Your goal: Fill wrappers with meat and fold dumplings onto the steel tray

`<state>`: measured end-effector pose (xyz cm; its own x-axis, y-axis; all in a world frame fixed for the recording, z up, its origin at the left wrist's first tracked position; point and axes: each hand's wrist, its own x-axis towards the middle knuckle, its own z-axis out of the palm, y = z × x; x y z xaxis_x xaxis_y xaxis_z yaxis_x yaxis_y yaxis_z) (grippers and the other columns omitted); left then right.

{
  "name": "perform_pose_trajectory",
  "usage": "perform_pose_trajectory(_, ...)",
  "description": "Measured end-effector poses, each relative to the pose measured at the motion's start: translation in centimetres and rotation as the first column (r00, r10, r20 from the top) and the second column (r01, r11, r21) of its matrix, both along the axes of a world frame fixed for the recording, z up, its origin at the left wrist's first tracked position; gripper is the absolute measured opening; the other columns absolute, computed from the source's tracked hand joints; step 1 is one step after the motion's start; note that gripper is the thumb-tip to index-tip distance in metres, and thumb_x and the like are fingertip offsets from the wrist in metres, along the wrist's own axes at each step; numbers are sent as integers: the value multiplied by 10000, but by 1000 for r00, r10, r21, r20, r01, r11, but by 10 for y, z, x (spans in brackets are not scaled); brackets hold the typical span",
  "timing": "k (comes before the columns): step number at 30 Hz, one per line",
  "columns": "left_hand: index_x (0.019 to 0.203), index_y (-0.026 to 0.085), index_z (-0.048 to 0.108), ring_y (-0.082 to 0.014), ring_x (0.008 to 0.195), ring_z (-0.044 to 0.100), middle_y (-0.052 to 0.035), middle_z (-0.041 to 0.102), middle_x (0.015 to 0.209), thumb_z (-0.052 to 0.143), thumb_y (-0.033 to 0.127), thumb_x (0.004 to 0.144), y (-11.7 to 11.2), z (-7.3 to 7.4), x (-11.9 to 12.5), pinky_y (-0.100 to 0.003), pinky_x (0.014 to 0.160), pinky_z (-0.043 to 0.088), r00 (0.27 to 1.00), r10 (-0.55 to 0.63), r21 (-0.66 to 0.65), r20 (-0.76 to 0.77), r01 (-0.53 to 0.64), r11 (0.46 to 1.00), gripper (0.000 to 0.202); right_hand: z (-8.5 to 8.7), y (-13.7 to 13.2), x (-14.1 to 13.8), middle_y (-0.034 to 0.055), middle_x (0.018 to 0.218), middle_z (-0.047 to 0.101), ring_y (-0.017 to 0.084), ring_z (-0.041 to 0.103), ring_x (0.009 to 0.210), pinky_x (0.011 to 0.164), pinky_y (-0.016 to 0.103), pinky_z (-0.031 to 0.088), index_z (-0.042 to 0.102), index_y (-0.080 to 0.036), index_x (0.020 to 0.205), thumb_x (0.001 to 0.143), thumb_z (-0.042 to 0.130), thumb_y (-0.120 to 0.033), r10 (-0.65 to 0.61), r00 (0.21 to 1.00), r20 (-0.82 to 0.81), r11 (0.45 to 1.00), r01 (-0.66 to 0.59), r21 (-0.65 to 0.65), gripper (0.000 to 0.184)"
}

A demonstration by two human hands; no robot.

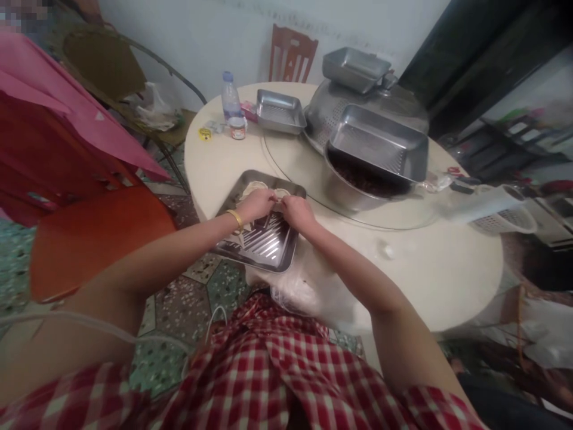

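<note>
"Dark grey metal catches my eye first in the head view: that ribbed, rectangular tray [272, 246] on the cream, round table [430, 280]. Why so near the body?"

"Probably so that both bare hands can work right over it. Its near-left corner juts past the table's edge."

"And the hands?"

"Both are narrow. The left hand [258, 205], below a gold-coloured bangle [235, 221], and the right hand [299, 214] meet over the tray's far half, fingertips pinched together on a thin, pale, flat piece [282, 193]. Two hands presumably steady its soft edge."

"Which way does it point?"

"One rounded edge shows beyond the fingertips, facing the tray's far side. Fingers cover the rest, so I can't tell its long axis. The tray's own seems to run away from the body, far end leaning right."

"Anything else nearby?"

"Another pale, round-edged piece [254, 187] lies in the tray's far-left part. Right of the tray, a silver, round metal bowl [347, 194] holds something dark. Across it rests a grey, rectangular metal pan [376, 143], perhaps to save space."
</note>
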<state>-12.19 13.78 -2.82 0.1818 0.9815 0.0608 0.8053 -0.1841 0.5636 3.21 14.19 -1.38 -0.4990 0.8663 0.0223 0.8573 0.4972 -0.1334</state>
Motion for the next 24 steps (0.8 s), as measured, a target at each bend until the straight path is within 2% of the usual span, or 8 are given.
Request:
perform_pose_trajectory(5,1015,119,746,-234,985,661,-138,744,1013,428,170,851,-4,7,3,-324,889,462,981,-23,45,-195,32,998,361,7,-2,1,144,1059,724,248,671,953,817,311,458,688,-143,1089,957,387,-172,33,998,49,999,-34,25,331)
perform_pose_trajectory(8,1049,124,742,-260,991,657,-158,737,1037,441,192,852,-5,9,4,-346,846,457,956,-23,47,-294,39,998,365,19,-2,11,139,1085,705,259,630,1015,855,327,432,696,-152,1087,962,399,-214,29,998,57,998,-33,62,328)
perform_pose_trajectory(12,959,132,762,-289,949,660,-169,732,1014,460,269,867,-4,13,4,-362,777,451,921,-4,44,-389,23,999,344,32,1,28,144,1092,690,292,575,1069,859,373,407,716,-165,1069,968,401,-276,-14,997,75,996,8,89,349)
perform_pose_trajectory(15,934,134,762,-290,923,662,-166,731,995,469,294,871,-5,17,5,-354,747,448,900,3,42,-436,17,999,340,30,3,31,140,1069,691,304,553,1076,847,389,397,738,-180,1012,955,450,-331,-17,995,98,997,9,79,330)
perform_pose_trajectory(19,968,129,752,-283,977,647,-164,719,1039,457,303,892,-6,20,5,-338,755,447,876,-3,55,-482,34,998,352,20,2,21,157,1085,684,322,525,1109,872,415,381,739,-152,989,925,516,-371,15,992,123,997,-24,73,319)
perform_pose_trajectory(24,985,139,751,-276,986,644,-152,717,1049,465,321,900,-9,23,2,-330,748,448,842,-25,36,-539,53,998,349,14,-1,12,190,1078,693,316,522,1103,884,417,373,723,-93,999,932,467,-267,25,989,145,997,-34,64,317)
